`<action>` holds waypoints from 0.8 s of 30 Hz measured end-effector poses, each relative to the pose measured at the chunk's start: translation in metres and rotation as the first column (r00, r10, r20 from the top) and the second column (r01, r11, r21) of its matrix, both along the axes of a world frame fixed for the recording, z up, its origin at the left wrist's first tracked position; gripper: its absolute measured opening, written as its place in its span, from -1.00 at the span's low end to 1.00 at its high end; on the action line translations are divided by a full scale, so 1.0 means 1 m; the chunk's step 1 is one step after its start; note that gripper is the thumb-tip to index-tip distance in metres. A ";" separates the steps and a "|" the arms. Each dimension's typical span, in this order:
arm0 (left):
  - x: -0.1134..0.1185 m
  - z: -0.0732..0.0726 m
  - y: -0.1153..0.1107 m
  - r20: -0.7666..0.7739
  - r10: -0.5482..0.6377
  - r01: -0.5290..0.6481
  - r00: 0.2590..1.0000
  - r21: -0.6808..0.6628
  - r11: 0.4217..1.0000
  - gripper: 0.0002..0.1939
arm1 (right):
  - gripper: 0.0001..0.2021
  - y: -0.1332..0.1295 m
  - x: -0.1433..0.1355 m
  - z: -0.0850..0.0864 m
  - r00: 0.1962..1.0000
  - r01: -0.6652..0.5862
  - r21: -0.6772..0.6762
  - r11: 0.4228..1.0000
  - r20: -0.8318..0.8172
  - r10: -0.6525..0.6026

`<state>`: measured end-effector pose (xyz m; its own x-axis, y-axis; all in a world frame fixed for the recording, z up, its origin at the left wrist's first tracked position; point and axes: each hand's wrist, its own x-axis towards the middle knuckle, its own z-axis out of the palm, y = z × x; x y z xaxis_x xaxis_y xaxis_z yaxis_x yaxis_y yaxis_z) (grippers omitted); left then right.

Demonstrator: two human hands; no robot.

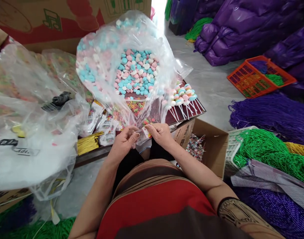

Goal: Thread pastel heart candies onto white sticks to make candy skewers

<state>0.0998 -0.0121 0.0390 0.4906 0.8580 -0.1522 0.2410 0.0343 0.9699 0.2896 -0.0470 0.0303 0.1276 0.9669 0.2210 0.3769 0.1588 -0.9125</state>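
Observation:
My left hand (125,141) and my right hand (160,135) come together at the table's front edge, just above my lap. Between the right thumb and fingers is a small printed plastic packet (146,132). The left fingers are pinched close beside it; what they grip is too small and see-through to make out. Right behind them lies a large clear bag (164,56), its open mouth showing pink, blue and white candies (138,74). Small ring-shaped candies (135,107) lie nearer to me. Several printed packets (106,127) and gold twist ties (88,143) are left of my hands.
Lollipops (183,96) with white sticks lie at the table's right end. Below them stands an open cardboard box (213,142). Plastic bags (35,142) cover the left side. An orange basket (254,79) and green bead-like strands (264,149) are on the right.

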 end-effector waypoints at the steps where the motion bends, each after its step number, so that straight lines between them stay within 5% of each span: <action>1: 0.003 -0.002 0.000 0.030 0.035 -0.035 0.999 0.010 0.999 -0.61 | -0.31 0.000 -0.001 -0.001 1.000 0.004 0.021 1.000 0.024 -0.004; 6: 0.011 -0.008 0.001 -0.011 0.164 -0.159 0.986 0.166 0.973 -0.52 | -0.44 0.000 0.006 -0.002 0.995 -0.001 0.039 0.999 0.098 -0.003; 10: 0.006 -0.014 0.005 0.088 0.257 -0.266 0.962 0.097 0.959 -0.42 | -0.72 0.001 0.058 0.013 0.967 0.120 0.114 0.986 0.210 -0.142; 14: -0.002 -0.021 0.008 0.206 0.366 -0.372 0.907 -0.012 0.928 -0.44 | -0.69 0.007 0.138 0.024 0.719 0.484 0.132 0.865 0.504 -0.479; 17: -0.005 -0.027 0.008 0.267 0.393 -0.393 0.880 -0.055 0.918 -0.47 | -0.67 0.014 0.174 0.019 0.557 0.576 -0.063 0.815 0.760 -0.334; 20: -0.006 -0.030 0.008 0.296 0.376 -0.371 0.878 -0.077 0.926 -0.51 | -0.68 0.019 0.180 0.007 0.494 0.622 -0.188 0.760 0.847 -0.195; 24: -0.006 -0.031 0.010 0.320 0.357 -0.347 0.878 -0.087 0.934 -0.54 | -0.66 0.017 0.178 -0.006 0.495 0.673 -0.143 0.726 0.816 -0.298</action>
